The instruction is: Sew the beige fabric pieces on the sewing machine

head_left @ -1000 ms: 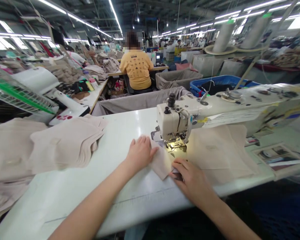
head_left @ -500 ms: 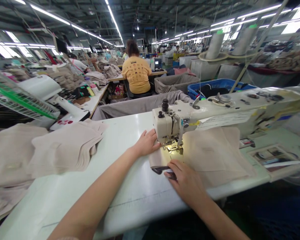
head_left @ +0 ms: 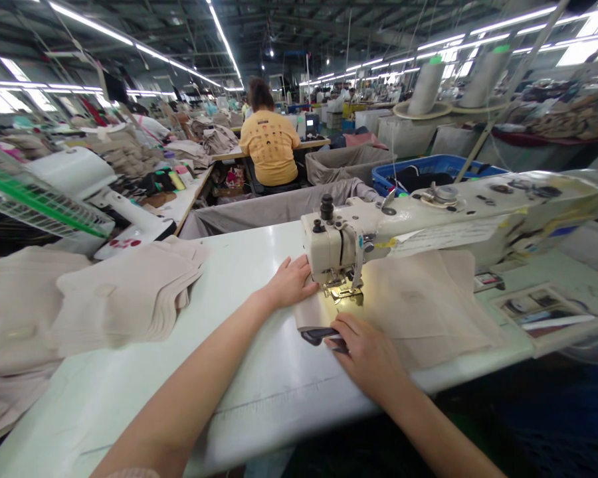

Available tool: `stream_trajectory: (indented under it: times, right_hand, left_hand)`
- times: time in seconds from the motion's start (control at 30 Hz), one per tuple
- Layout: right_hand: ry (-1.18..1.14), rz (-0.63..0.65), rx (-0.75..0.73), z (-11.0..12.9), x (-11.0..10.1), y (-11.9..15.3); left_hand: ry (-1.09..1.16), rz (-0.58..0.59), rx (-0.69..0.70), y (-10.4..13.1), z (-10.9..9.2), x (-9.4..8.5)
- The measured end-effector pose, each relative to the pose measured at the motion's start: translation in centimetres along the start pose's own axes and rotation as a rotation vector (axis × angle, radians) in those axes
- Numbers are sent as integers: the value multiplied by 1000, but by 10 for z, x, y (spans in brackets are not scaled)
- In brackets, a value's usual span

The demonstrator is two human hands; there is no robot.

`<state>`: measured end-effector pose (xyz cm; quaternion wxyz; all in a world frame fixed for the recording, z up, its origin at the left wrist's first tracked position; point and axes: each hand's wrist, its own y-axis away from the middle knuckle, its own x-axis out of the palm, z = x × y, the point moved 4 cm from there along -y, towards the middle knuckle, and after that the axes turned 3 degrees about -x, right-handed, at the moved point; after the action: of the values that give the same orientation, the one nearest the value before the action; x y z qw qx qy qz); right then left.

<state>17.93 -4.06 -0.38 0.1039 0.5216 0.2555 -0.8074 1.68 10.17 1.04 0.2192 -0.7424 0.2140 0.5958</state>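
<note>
Cloth (head_left: 311,315), between left grip (head_left: 290,285) and right grip (head_left: 367,353)

One sewing machine (head_left: 330,247), two thread cones (head_left: 425,91)

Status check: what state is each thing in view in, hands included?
Left hand: open, fingers extended beside the machine head.
Right hand: fingers curled at the small fabric piece's near edge.
Small fabric piece: partly under the machine head.
Sewing machine: lit beneath its head; can't tell if running.
Large fabric panel: spread on the table.
Panel stack: edges fanned.
Thread cones: upright.
</note>
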Motion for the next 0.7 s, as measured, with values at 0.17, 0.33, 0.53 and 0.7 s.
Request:
stream_trajectory:
  times: [0.17,0.33,0.53,0.7]
  right_hand:
    - [-1,-5,-9,-1,-1,-4]
    - [3,-5,-22,-1,-1,4]
    - [19,23,-32,-3,1,10]
    - [-8,59,-1,-5,-1,-3]
  left_hand:
    - [-80,-32,-50,3,-14,-11]
    - [-130,-75,40,45,-59,-4]
    - [7,-85,282,89,-88,8]
    - [37,-100,314,79,-81,2]
